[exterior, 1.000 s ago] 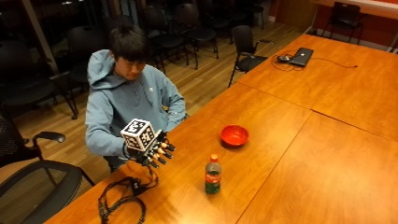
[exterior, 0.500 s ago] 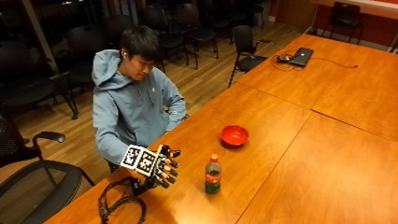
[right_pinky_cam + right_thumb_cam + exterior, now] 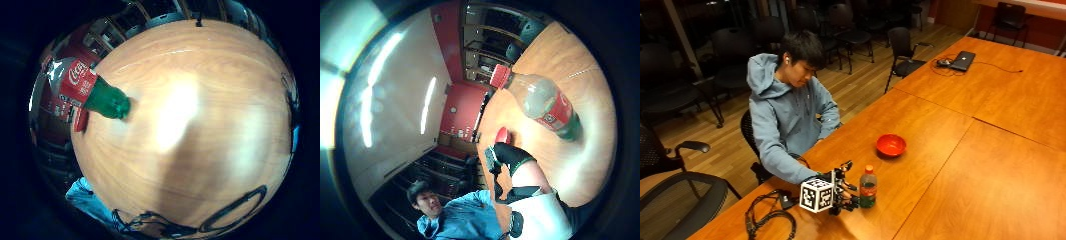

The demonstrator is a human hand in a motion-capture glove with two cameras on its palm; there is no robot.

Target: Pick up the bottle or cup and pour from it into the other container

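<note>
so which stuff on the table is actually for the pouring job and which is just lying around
For the job:
- bottle, upright, cap on
- red bowl, beyond the bottle
- gloved right hand, right beside the bottle

Just lying about:
- laptop at the far end of the table
- black chairs behind the person

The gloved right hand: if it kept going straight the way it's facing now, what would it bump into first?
Most likely the bottle. In the outside view the right hand sits on the table just beside it, palm towards it. Whether they already touch cannot be told. The red bowl lies further off.
</note>
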